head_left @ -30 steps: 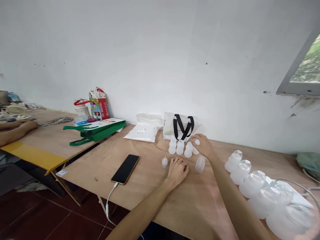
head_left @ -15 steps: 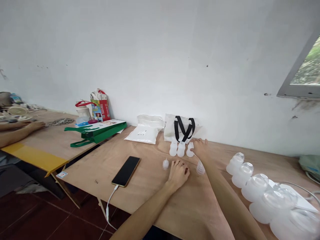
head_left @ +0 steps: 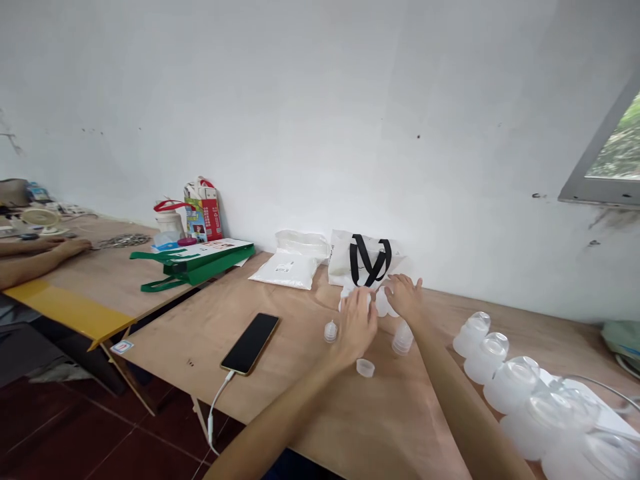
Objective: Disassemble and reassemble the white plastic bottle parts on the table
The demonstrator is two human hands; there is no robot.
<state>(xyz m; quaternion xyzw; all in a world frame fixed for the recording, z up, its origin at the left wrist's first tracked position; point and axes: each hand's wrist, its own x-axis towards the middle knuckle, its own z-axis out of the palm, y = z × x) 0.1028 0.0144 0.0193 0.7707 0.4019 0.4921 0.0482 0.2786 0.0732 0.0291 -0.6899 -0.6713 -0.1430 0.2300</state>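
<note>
My left hand (head_left: 356,327) reaches over the front of a short row of frosted, bottle-shaped plastic pieces (head_left: 383,303), hiding part of them. Its fingers are stretched out and apart, and whether they touch a bottle I cannot tell. My right hand (head_left: 406,298) is open at the right end of that row, thumb close to the last bottle. Between my forearms lies a clear plastic ring (head_left: 365,368). A small ribbed clear piece with a pointed tip (head_left: 331,331) stands left of my left hand. Beside my right wrist is a stack of clear rings (head_left: 402,339).
Frosted bottles with clear domed tops (head_left: 495,350) line the right side. Behind my hands stand a white bag with black handles (head_left: 367,257) and a white plastic packet (head_left: 287,267). A cabled phone (head_left: 251,343) lies left. Another person's hands (head_left: 70,247) rest on the far-left table.
My left hand has moved forward from the table to the bottle row, uncovering the clear ring. My right hand's fingers have spread beside the right-hand bottle.
</note>
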